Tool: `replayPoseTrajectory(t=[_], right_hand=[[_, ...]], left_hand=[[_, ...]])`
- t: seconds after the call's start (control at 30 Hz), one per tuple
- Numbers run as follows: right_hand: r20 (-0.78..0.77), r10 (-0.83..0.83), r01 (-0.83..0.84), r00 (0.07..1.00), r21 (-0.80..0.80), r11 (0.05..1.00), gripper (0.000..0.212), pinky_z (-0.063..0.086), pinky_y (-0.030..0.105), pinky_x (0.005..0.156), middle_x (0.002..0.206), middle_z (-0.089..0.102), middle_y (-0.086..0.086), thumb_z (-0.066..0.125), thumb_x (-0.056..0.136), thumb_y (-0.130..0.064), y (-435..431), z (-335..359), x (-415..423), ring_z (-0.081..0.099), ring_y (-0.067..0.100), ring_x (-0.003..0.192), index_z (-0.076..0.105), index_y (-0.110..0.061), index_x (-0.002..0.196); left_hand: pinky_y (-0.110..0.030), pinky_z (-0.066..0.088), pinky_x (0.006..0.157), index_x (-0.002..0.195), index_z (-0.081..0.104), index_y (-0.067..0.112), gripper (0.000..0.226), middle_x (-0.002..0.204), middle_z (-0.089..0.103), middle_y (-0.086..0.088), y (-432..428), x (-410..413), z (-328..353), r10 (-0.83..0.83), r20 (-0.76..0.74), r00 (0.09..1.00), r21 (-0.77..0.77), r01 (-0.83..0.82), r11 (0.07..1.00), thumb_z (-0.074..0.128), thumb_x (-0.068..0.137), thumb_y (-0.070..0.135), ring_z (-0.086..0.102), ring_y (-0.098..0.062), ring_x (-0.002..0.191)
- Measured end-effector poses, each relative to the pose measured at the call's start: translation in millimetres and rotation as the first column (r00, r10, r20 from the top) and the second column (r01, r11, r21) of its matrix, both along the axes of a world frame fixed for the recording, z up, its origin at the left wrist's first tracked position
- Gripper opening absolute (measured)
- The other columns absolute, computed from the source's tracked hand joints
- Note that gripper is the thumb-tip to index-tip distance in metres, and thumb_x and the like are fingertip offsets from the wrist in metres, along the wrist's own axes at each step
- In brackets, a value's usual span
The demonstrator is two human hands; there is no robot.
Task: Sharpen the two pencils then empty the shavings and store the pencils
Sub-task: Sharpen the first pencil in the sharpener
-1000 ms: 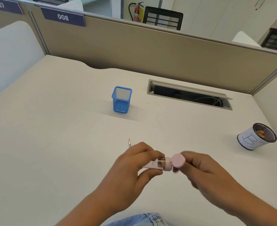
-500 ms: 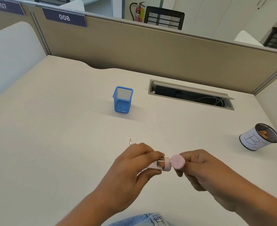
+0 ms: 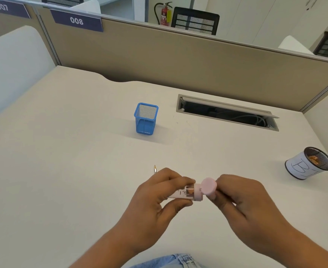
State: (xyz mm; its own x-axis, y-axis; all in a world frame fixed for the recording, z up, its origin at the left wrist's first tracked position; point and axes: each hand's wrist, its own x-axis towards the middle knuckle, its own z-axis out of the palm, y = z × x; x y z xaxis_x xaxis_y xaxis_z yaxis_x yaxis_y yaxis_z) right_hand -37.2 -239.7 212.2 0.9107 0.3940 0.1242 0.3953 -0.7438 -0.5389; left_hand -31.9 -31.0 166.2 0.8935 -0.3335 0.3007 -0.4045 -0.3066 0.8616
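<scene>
Sharpener (image 3: 186, 194), pink collar on a clear barrel, held sideways above the desk (image 3: 82, 171). Left hand (image 3: 151, 206) grips it, fingers curled over the top of the barrel and thumb underneath. The collar end pokes out past the fingertips toward the other hand. Dark flecks and brownish shavings (image 3: 190, 191) show through the clear wall, just under the fingertips.

Cap (image 3: 208, 185), round, pink, flat face tilted upward. Right hand (image 3: 244, 207) pinches it at the fingertips. It sits against the collar end of the sharpener; whether seated or merely touching cannot be told.

Pencil (image 3: 155, 169), only the sharpened tip showing, just beyond the left knuckles and pointing away from the person. The rest is hidden behind the hand; whether the fingers hold it or it lies on the desk cannot be told.

Blue mesh cup (image 3: 146, 118), square, upright, well beyond the left fingertips.

White-wrapped mesh cup (image 3: 308, 163), round, letter B drawn on the wrap, orange-brown scraps inside, well out past the right hand's knuckles on its outer side.

Cable slot (image 3: 227, 113), lid raised, cords inside, well beyond the right fingertips.

Partition (image 3: 178, 60), tan, behind the desk, bearing number plates (image 3: 76, 21) 007 and 008. Fire extinguisher (image 3: 164, 14) and black mesh-backed chair (image 3: 195, 21) stand behind it.

Blue denim (image 3: 171, 262), below and between both wrists.
</scene>
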Motion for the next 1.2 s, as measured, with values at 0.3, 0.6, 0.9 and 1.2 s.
replayPoseTrajectory(t=[0.3,0.6,0.9,1.2], right_hand=[[-0.364,-0.069,0.157,0.929,0.216,0.964,0.03,0.027,0.018,0.049,0.059,0.047,-0.01,0.051,0.087,-0.06,3,7,1,0.032,0.009,0.054,0.063,-0.034,0.08],[0.444,0.198,-0.117,0.874,-0.204,0.972,0.016,0.042,0.037,0.044,0.069,0.06,0.005,0.058,0.096,-0.026,-16,-7,10,0.051,0.026,0.057,0.064,-0.012,0.098],[0.124,0.035,-0.043,0.992,0.059,0.997,0.023,0.029,0.016,0.049,0.057,0.04,-0.017,0.053,0.094,-0.039,-2,-1,4,0.035,0.004,0.052,0.064,-0.036,0.075],[-0.911,-0.138,0.565,0.388,0.117,0.817,0.039,0.01,0.022,0.042,0.057,0.015,-0.002,0.063,0.085,-0.023,2,1,16,0.009,0.015,0.048,0.043,-0.017,0.052]], left_hand=[[-0.016,0.043,0.072,0.111,0.067,0.027,0.023,0.098,0.058,0.015,0,4,-3,-0.031,-0.037,0.999,0.015,0.031,0.999,0.066,0.089,0.025,0.058,-0.011,0.086],[-0.008,0.036,0.068,0.105,0.069,0.034,0.021,0.087,0.057,0.016,2,4,6,-0.081,-0.189,0.979,-0.08,0.067,0.995,0.068,0.084,0.03,0.047,-0.006,0.072],[-0.024,0.047,0.072,0.11,0.069,0.03,0.025,0.097,0.061,0.01,-4,10,0,-0.046,-0.089,0.995,-0.048,0.042,0.998,0.067,0.087,0.025,0.059,-0.016,0.087],[-0.034,0.045,0.075,0.118,0.062,0.027,0.025,0.108,0.058,0.016,-6,12,-31,-0.018,0.265,0.964,0.234,-0.046,0.971,0.056,0.094,0.033,0.055,-0.015,0.087]])
